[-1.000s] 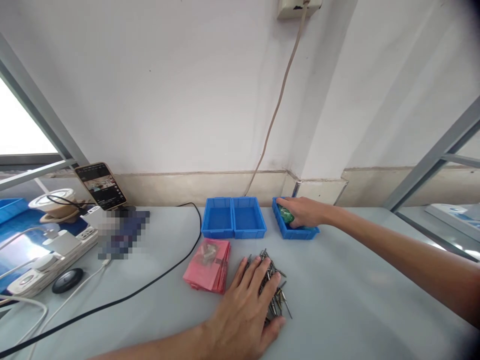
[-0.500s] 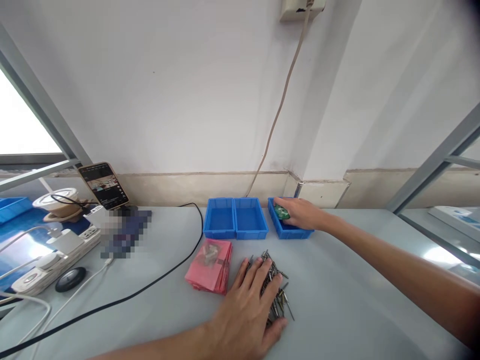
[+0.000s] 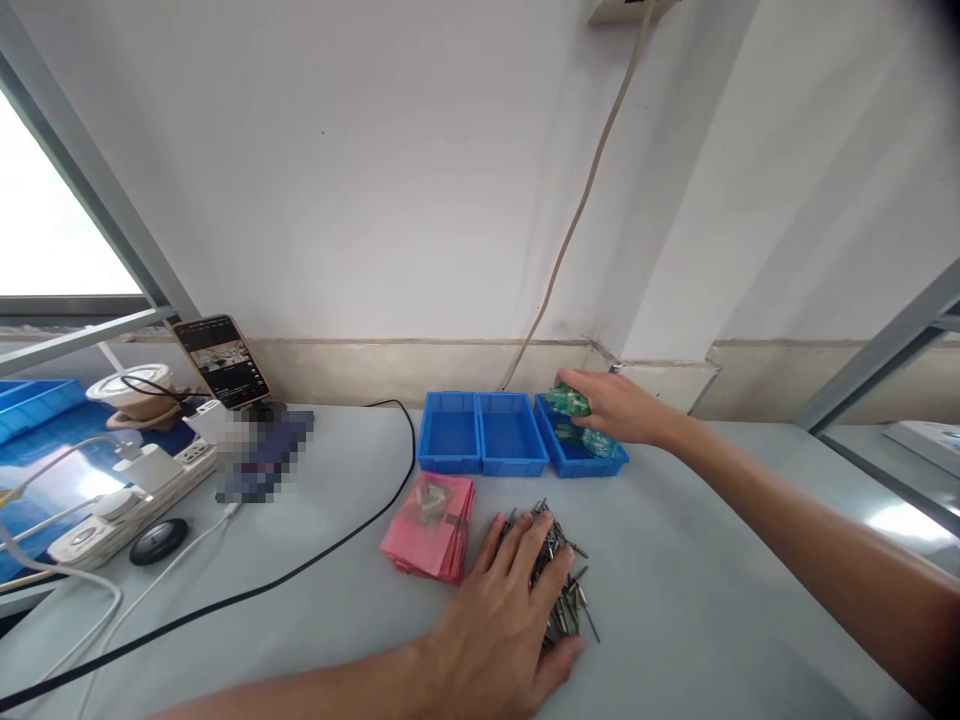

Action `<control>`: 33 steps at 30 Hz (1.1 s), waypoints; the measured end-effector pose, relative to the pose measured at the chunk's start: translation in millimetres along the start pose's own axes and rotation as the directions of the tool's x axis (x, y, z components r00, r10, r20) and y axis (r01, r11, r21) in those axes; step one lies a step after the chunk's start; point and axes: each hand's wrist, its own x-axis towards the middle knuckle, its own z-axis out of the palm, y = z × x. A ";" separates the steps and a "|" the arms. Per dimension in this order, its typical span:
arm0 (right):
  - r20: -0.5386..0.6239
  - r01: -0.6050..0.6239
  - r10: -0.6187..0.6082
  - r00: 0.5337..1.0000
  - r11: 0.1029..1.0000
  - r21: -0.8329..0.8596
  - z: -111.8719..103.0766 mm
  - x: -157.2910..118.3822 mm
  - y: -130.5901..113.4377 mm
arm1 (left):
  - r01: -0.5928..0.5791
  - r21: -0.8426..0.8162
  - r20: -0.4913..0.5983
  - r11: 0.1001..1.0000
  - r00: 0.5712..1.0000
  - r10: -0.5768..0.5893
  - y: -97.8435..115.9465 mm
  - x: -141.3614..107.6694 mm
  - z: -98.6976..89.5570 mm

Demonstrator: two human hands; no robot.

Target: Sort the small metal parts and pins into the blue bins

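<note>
A loose pile of metal pins [image 3: 570, 605], slim, hard and glinting, is covered by a left hand [image 3: 499, 615] spread wide and palm down on the grey table [image 3: 712, 580], perhaps so that nothing is rolled away. With the pile taken as the dial's centre, a crinkled green packet [image 3: 568, 401] is held by the right hand at twelve o'clock [image 3: 619, 405], its fingers closed on the film, over the rim of a blue box [image 3: 592, 466]; a firm grip is probably called for by the slick wrapping. Clear, glossy film [image 3: 600, 443] is contained in that box, apparently kept together by its low plastic walls. At eleven, two matching boxes [image 3: 514, 466] are set side by side, touching, perhaps for tidiness. Thin pink bags [image 3: 420, 535] are stacked flat at ten, apparently within easy reach; what is under the left palm cannot be fully told.
</note>
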 end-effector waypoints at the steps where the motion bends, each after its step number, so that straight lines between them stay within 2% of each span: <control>1: -0.014 -0.007 0.007 1.000 1.000 -0.001 -7.6 -1.4 -0.8 | 0.000 0.001 0.002 1.000 1.000 0.000 0.0 0.1 -0.1; 5: -0.065 -0.034 0.036 0.997 0.999 0.030 -35.4 -21.9 -12.4 | 0.011 -0.004 -0.004 1.000 1.000 -0.011 1.5 0.9 -1.7; 8: -0.110 0.053 -0.047 0.993 0.997 0.049 -39.4 -55.6 -31.4 | 0.028 -0.013 -0.002 1.000 1.000 -0.028 3.0 0.8 -4.2; 10: -0.156 0.139 -0.136 0.978 0.990 0.008 -29.7 -82.6 -45.4 | 0.032 -0.018 0.001 0.999 0.999 -0.032 3.7 0.4 -5.8; 13: -0.158 0.207 -0.215 0.964 0.976 -0.066 -2.0 -119.7 -59.5 | 0.030 -0.028 0.006 0.999 1.000 -0.030 4.2 0.0 -7.1; 17: -0.102 0.179 -0.184 0.978 0.982 -0.059 36.4 -151.6 -59.1 | 0.038 -0.050 0.012 0.998 0.999 -0.037 4.7 1.7 -7.7; 21: -0.086 0.080 -0.079 0.993 0.997 0.012 55.7 -168.6 -51.2 | 0.062 -0.058 0.048 0.996 0.997 -0.059 5.4 4.9 -9.8; 26: -0.031 -0.026 0.028 0.999 0.998 0.060 59.6 -176.4 -57.7 | 0.072 -0.057 0.083 0.996 0.994 -0.067 4.8 5.7 -11.0; 33: -0.109 -0.020 0.023 0.994 1.000 0.023 72.2 -170.2 -72.2 | 0.054 -0.051 0.037 0.997 0.998 -0.052 4.3 3.5 -6.7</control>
